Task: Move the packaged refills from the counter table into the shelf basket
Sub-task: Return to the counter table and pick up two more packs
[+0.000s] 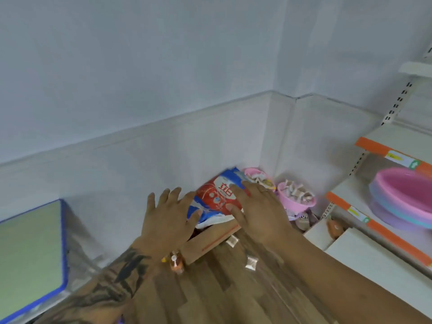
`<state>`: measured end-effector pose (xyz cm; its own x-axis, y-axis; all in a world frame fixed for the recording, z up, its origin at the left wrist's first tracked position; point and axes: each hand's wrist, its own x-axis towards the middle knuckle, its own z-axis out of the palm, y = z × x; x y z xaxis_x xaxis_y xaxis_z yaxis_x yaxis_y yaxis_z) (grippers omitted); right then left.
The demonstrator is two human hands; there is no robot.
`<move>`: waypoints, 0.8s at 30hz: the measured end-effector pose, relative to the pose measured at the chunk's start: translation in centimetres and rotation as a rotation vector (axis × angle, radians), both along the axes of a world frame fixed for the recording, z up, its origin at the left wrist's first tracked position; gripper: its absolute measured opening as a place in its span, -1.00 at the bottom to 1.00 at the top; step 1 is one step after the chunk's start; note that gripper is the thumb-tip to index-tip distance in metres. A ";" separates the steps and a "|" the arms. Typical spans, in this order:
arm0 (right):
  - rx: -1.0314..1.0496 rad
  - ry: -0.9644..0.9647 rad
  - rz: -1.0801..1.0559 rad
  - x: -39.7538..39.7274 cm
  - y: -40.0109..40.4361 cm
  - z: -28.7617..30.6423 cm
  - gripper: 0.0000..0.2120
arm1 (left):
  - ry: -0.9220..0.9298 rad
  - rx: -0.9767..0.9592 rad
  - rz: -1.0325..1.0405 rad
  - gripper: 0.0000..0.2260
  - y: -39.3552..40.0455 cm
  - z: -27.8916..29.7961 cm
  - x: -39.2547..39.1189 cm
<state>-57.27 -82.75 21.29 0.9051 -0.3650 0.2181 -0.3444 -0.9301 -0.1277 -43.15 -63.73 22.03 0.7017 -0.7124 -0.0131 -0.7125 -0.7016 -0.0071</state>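
Note:
A red, white and blue packaged refill [216, 196] lies at the far end of the wooden counter [222, 288], against the white wall. My left hand [167, 218] is spread flat at the pack's left edge, its thumb touching the pack's lower left corner. My right hand [256, 212] lies over the pack's right side with straight fingers. Under the pack sits a brown cardboard box [210, 242]. No shelf basket is plainly in view.
Two pink bowls [295, 195] filled with small packets stand right of the pack. White shelves with orange edge strips [383, 232] run along the right, carrying stacked pink and blue basins [404, 197]. A blue-rimmed green board [30, 253] lies at left.

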 end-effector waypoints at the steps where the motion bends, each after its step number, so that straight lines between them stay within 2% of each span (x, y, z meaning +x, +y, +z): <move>1: 0.014 0.003 0.024 1.4 2.5 -0.4 -0.47 | 0.014 -0.004 0.031 -0.43 2.9 -0.4 0.9; 6: 0.110 0.101 0.125 7.2 15.4 -2.4 -0.29 | 0.064 0.005 0.179 -0.48 15.9 -2.8 4.3; 11: 0.157 0.124 0.215 10.6 25.0 -4.8 -0.43 | 0.114 0.062 0.268 -0.44 25.7 -4.7 6.7; 19: 0.140 0.236 0.347 17.9 32.1 -6.9 -0.39 | 0.154 -0.042 0.415 -0.45 33.8 -6.9 11.2; 24: 0.126 0.294 0.475 25.1 35.8 -8.5 -0.42 | 0.186 -0.026 0.536 -0.46 38.3 -9.1 14.9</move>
<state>-32.18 -46.95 12.75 0.9922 0.0901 -0.0865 0.0703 -0.9752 -0.2100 -28.28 -25.43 12.90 0.9530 -0.2587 -0.1580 -0.2440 -0.9639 0.1068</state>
